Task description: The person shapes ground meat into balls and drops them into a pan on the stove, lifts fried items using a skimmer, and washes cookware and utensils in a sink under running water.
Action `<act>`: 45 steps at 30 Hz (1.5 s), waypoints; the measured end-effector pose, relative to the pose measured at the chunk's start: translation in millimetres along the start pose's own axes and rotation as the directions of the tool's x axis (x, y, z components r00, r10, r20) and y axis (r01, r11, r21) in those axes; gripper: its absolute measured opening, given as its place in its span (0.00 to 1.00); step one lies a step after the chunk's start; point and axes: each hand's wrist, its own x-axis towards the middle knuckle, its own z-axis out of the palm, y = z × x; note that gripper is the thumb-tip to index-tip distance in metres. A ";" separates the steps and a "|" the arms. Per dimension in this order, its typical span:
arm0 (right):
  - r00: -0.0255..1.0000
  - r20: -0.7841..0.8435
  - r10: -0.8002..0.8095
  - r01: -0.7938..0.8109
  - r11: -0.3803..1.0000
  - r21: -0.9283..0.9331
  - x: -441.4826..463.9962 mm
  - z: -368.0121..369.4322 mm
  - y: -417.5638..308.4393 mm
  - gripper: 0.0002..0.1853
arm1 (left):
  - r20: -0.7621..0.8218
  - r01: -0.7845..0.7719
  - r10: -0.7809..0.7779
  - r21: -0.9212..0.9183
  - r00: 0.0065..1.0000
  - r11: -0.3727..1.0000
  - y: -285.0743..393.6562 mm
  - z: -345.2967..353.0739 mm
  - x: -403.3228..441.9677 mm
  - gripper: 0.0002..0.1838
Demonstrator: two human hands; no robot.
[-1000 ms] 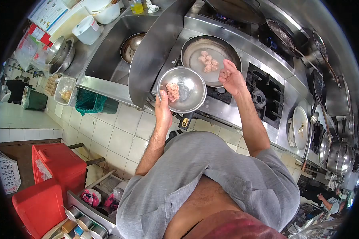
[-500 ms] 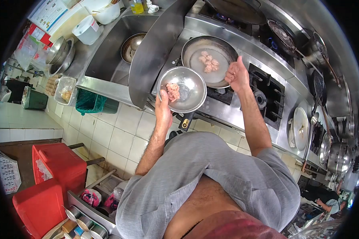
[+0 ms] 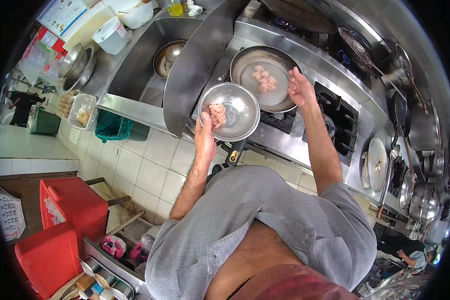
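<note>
My left hand [image 3: 204, 142] is closed on the rim of a steel mixing bowl [image 3: 242, 107], thumb over the inner edge. Inside, raw minced meat [image 3: 217, 115] lies in a clump against the left wall. On the stove just beyond sits a wide frying pan [image 3: 242, 75] with pale liquid, and several lumps of meat [image 3: 265, 79] cluster in it. Over the pan's right rim is my right hand [image 3: 301, 90], its fingers curled in; whether a bit of meat is in them is hidden. The pan's black handle [image 3: 235, 152] sticks out below the bowl.
A curved metal partition [image 3: 190, 70] divides the sink [image 3: 135, 70] from the stove. Right of the pan is a bare burner grate [image 3: 337, 120], with a metal lid [image 3: 377, 162] beyond it. Behind stand more pans [image 3: 355, 45]. A green-lined bin [image 3: 116, 125] is below the sink.
My right hand has turned a little and its thumb, upright before, is now drawn in toward the curled fingers. The bowl stays in my left hand, nearly unmoved.
</note>
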 end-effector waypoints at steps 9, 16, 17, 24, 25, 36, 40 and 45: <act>0.911 0.054 -0.408 0.089 0.068 -0.994 68.0 -25.3 21.9 0.21 | 0.055 0.026 -0.022 -0.074 0.998 0.997 8.8 5.5 -1.6 0.30; 0.780 0.459 -0.426 0.398 -0.228 -0.889 40.0 15.2 12.1 0.16 | 0.070 0.027 -0.024 -0.053 0.997 0.998 3.2 0.0 0.4 0.31; 0.786 0.466 -0.407 0.469 -0.100 -0.878 15.7 44.8 12.3 0.16 | 0.070 0.028 -0.026 -0.028 0.997 0.999 2.4 -0.8 0.4 0.31; 0.544 0.834 0.092 0.830 -0.206 -0.519 -72.7 117.2 63.2 0.22 | 0.128 0.035 -0.046 0.084 0.991 0.996 -3.7 4.1 -0.1 0.30; 0.547 0.832 0.089 0.828 -0.206 -0.522 -74.3 116.9 64.9 0.22 | 0.155 0.028 -0.047 0.119 0.987 0.992 -5.3 2.7 -0.3 0.30; 0.667 0.745 -0.027 0.738 -0.120 -0.665 -75.2 100.3 80.2 0.11 | 0.117 0.001 -0.020 0.161 0.993 0.987 -3.0 3.6 -14.5 0.28; 0.874 0.486 0.001 0.397 0.574 -0.716 -73.1 97.3 78.4 0.14 | 0.120 0.018 -0.034 0.134 0.992 0.991 -5.4 -0.4 -13.8 0.28; 0.928 0.370 -0.042 -0.036 0.979 0.202 -71.2 83.0 37.9 0.16 | 0.079 0.100 -0.102 0.035 0.992 0.994 2.2 -0.3 -17.7 0.28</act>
